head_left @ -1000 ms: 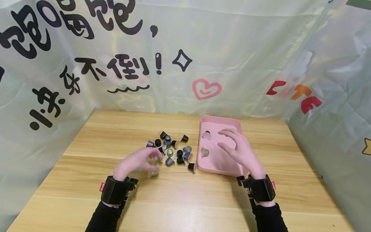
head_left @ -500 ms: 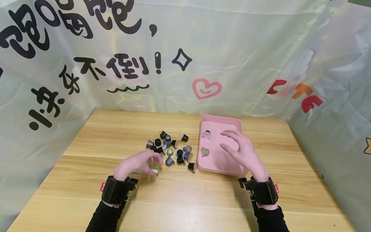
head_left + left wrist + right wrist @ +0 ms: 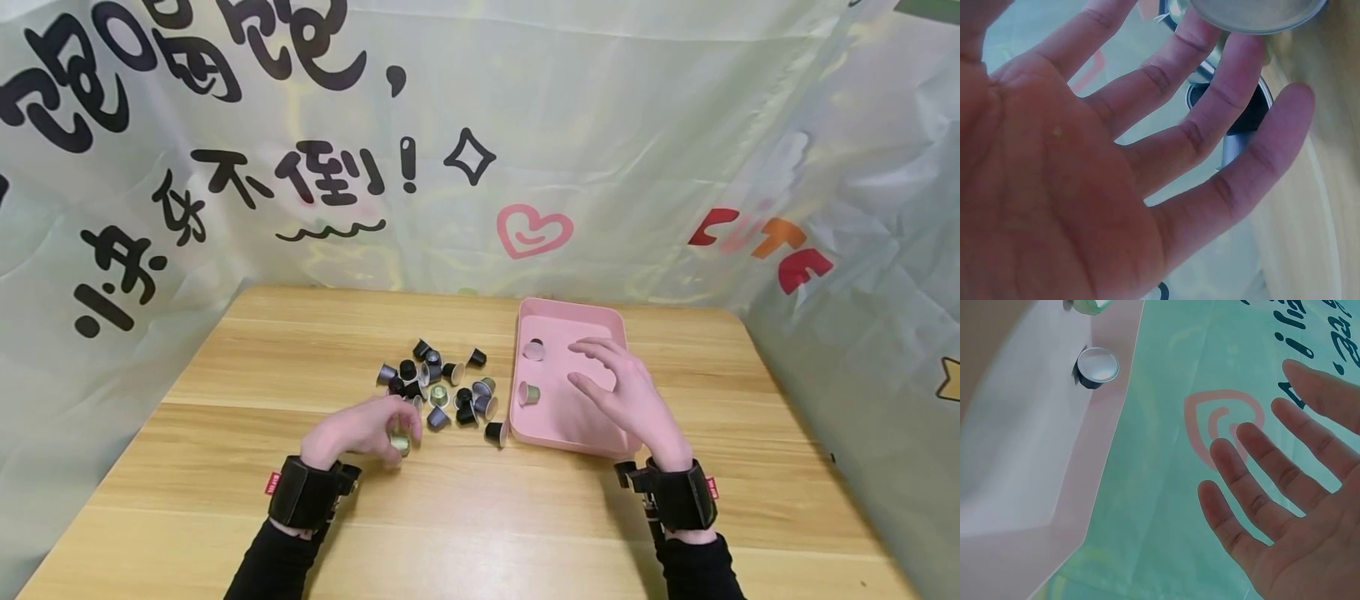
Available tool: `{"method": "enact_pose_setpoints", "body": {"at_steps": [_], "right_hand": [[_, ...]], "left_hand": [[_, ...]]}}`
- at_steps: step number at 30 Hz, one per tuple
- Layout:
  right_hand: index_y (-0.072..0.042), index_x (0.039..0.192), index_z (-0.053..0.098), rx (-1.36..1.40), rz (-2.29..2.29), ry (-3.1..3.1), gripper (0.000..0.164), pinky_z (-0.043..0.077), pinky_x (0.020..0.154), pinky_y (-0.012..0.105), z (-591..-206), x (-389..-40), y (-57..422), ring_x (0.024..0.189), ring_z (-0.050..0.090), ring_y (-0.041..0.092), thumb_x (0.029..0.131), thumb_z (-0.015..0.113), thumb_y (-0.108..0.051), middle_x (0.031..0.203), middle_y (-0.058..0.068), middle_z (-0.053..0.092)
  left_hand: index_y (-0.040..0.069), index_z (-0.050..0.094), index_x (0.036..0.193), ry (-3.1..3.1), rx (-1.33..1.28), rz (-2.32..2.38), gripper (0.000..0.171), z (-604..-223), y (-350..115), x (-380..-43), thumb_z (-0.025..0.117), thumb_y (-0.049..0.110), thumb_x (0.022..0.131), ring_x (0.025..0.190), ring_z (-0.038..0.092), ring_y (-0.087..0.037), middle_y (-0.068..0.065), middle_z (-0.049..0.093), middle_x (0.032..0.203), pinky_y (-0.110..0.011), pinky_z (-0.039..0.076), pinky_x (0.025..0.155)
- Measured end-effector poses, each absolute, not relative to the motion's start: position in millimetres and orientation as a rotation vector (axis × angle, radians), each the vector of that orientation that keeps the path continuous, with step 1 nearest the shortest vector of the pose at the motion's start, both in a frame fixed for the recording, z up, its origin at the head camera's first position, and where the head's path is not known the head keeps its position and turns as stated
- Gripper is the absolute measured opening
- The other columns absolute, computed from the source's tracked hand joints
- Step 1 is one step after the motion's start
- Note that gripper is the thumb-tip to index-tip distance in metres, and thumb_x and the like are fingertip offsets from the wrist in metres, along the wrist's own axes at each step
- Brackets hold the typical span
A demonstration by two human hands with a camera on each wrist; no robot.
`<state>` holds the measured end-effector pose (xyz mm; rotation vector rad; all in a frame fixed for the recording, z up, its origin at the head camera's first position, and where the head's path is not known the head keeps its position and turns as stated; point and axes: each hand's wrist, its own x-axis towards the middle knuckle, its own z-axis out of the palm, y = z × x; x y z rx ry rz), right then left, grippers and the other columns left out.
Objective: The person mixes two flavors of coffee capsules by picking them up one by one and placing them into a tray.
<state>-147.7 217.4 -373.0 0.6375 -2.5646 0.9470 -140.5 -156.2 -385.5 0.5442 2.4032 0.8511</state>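
My left hand point(image 3: 363, 429) bends over the near left edge of a scatter of coffee capsules. A pale green capsule point(image 3: 401, 444) stands between its thumb and fingers. In the left wrist view that capsule's round lid point(image 3: 1260, 14) overlaps the fingertips, and the fingers are spread and nearly straight. Black, grey-blue and green capsules, such as the green one point(image 3: 438, 396), lie close beyond this hand. My right hand point(image 3: 630, 392) hovers over the pink tray point(image 3: 572, 310), holding nothing, its fingers spread. Inside the tray are a dark capsule with a pale lid point(image 3: 534, 350) and a green capsule point(image 3: 529, 393).
A black capsule point(image 3: 496, 432) lies right beside the tray's left wall, and another black one point(image 3: 477, 357) sits farther back. The wooden table point(image 3: 510, 525) ends at a printed cloth backdrop point(image 3: 637, 150) at the back and sides.
The left hand has come down and nearer, from above the capsules to around the green capsule, which has shifted slightly. The right hand has stayed over the tray with little movement.
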Motion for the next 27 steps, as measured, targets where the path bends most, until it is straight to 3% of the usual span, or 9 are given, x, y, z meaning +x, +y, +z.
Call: {"method": "enact_pose_setpoints", "body": {"at_steps": [9, 21, 27], "right_hand": [[-0.005, 0.126, 0.066, 0.632, 0.924, -2.570, 0.039, 0.049, 0.094, 0.048, -373.4, -147.6, 216.3, 0.111, 0.063, 0.032, 0.088, 0.075, -0.007, 0.127, 0.015, 0.067], [-0.004, 0.125, 0.066, 0.638, 0.912, -2.567, 0.038, 0.049, 0.090, 0.044, -373.9, -148.1, 216.5, 0.109, 0.063, 0.033, 0.088, 0.075, -0.007, 0.125, 0.014, 0.068], [-0.004, 0.125, 0.067, 0.639, 0.923, -2.567, 0.038, 0.048, 0.089, 0.042, -373.1, -147.9, 216.5, 0.108, 0.063, 0.033, 0.088, 0.075, -0.007, 0.125, 0.014, 0.068]], "left_hand": [[0.013, 0.068, 0.094, 2.384, 0.499, 0.843, 0.037, -390.2, -154.2, -140.5, 0.079, -0.010, 0.066, 0.090, 0.058, -0.020, -0.004, 0.064, 0.098, -0.037, 0.051, 0.084], [0.011, 0.067, 0.091, 2.401, 0.500, 0.819, 0.039, -394.7, -151.6, -140.7, 0.075, -0.015, 0.064, 0.087, 0.056, -0.019, -0.004, 0.063, 0.095, -0.031, 0.049, 0.078], [0.012, 0.068, 0.089, 2.421, 0.498, 0.792, 0.039, -397.1, -151.3, -141.3, 0.073, -0.017, 0.064, 0.092, 0.056, -0.018, -0.003, 0.063, 0.099, -0.036, 0.052, 0.085]]}}
